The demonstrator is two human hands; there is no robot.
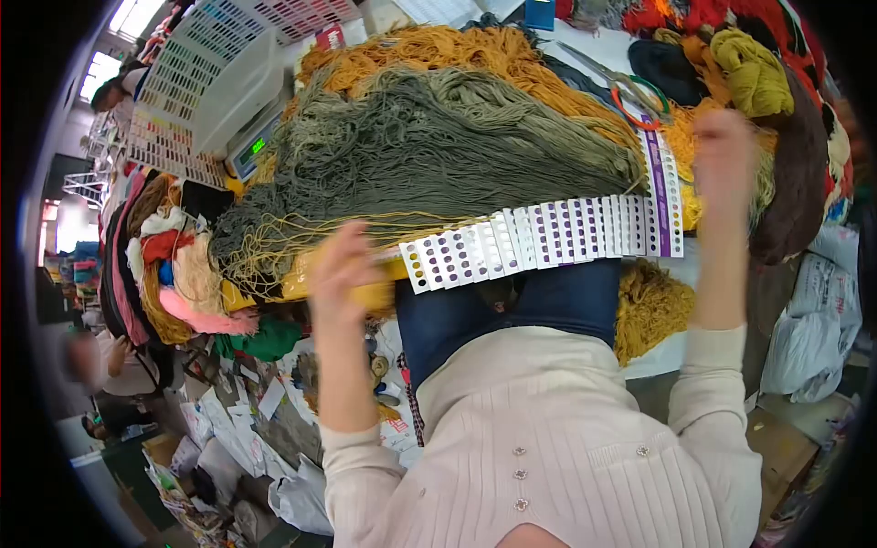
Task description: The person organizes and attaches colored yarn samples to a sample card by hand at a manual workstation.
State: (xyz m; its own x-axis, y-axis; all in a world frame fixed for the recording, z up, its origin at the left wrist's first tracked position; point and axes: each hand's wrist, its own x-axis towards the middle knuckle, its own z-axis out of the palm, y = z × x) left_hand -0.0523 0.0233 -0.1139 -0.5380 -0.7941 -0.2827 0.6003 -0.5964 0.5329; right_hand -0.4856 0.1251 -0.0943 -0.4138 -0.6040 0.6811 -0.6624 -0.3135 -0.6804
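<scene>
My left hand (pixel 347 269), blurred, is raised at the left end of a row of white thread cards (pixel 548 233) punched with holes. Its fingers look apart, and I see nothing held in them. Loose yellow threads (pixel 301 239) run behind it toward the cards. My right hand (pixel 726 151) is raised at the right, beside the purple-striped end card (pixel 664 196); its fingers are smeared by motion. The cards overlap in a strip along the table edge, above my lap. Behind them lies a big heap of grey-green yarn (pixel 393 137).
Orange yarn (pixel 429 50) lies behind the grey-green heap. Scissors with red and green handles (pixel 639 100) rest near my right hand. At the left stand a scale with a green display (pixel 256 146), a clear plastic tub (pixel 239 91) and coloured skeins (pixel 187 265). White plastic bags (pixel 813 320) are at the right.
</scene>
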